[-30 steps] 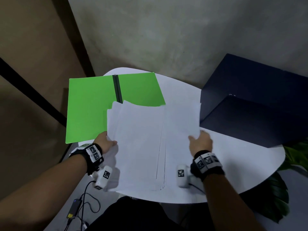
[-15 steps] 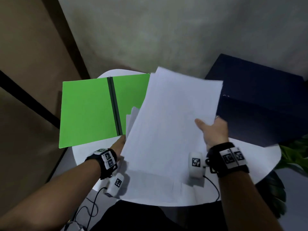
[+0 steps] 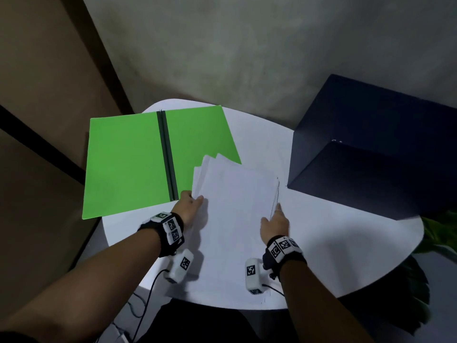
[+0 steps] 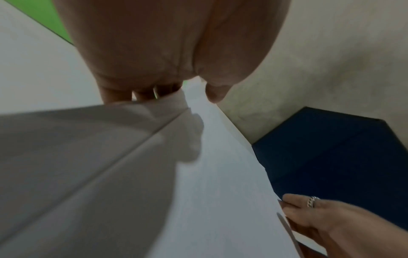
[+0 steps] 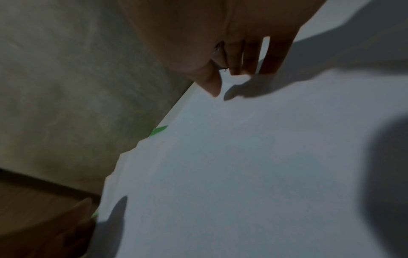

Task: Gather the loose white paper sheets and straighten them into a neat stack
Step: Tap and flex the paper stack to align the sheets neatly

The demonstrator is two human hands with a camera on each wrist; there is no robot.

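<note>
- From the head view, your left hand (image 3: 189, 206) pinches the left edge of the white paper sheets (image 3: 235, 219), fanned unevenly at their far corners over the open green folder (image 3: 128, 164).
- Only the left wrist view shows your right hand (image 4: 326, 220) with its ring (image 4: 310, 201), fingers (image 4: 293, 200) clamped on the right edge.
- The sheets lie on the round white tabletop (image 3: 346, 243), beside a matte navy box (image 3: 371, 157).
</note>
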